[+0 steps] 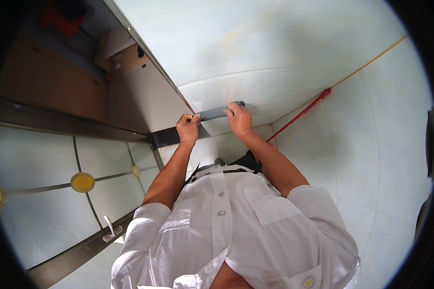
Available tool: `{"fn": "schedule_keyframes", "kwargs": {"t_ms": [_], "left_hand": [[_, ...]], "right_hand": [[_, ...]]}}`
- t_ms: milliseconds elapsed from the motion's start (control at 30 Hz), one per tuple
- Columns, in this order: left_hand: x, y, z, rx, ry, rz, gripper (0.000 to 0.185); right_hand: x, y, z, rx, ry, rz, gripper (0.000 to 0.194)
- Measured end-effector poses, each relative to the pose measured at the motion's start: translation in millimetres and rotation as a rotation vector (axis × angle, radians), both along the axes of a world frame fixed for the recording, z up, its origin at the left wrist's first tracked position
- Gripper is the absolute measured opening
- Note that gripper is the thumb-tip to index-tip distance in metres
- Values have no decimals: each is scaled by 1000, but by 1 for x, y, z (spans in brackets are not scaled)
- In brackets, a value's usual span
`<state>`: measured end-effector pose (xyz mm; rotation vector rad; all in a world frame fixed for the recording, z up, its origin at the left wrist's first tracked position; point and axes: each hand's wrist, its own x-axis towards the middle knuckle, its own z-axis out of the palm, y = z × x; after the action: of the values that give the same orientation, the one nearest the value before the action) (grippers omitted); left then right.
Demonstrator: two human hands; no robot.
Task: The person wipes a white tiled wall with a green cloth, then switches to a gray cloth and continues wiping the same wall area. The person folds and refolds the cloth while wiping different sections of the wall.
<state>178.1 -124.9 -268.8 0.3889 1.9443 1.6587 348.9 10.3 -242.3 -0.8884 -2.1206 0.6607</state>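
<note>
A grey strap-like strip [214, 114], its exact kind unclear, stretches between my two hands in front of the tiled wall. My left hand [188, 127] pinches its left end between thumb and fingers, close to the wall's metal-trimmed corner. Near the strip's right end, my right hand [240, 118] grips it, with a short dark end sticking out past the fingers. Both forearms reach forward from the rolled sleeves of a white shirt [220, 224].
A framed glass door [50, 213] with a lever handle [112, 231] stands at the left. Beyond the doorway are wooden cabinets [137, 94]. A red, narrow object [300, 113] slants along the wall at right, near a yellow line [369, 63].
</note>
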Motion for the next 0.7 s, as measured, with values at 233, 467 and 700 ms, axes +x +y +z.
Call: {"fn": "schedule_keyframes", "kwargs": {"t_ms": [233, 467, 700], "left_hand": [[5, -1, 44, 180, 16, 37, 17], [8, 1, 49, 142, 104, 95, 19], [5, 1, -18, 97, -58, 49, 22]], "right_hand": [[1, -1, 32, -71, 163, -43, 19], [-3, -2, 39, -40, 216, -77, 20], [0, -7, -19, -354, 157, -156, 21]]}}
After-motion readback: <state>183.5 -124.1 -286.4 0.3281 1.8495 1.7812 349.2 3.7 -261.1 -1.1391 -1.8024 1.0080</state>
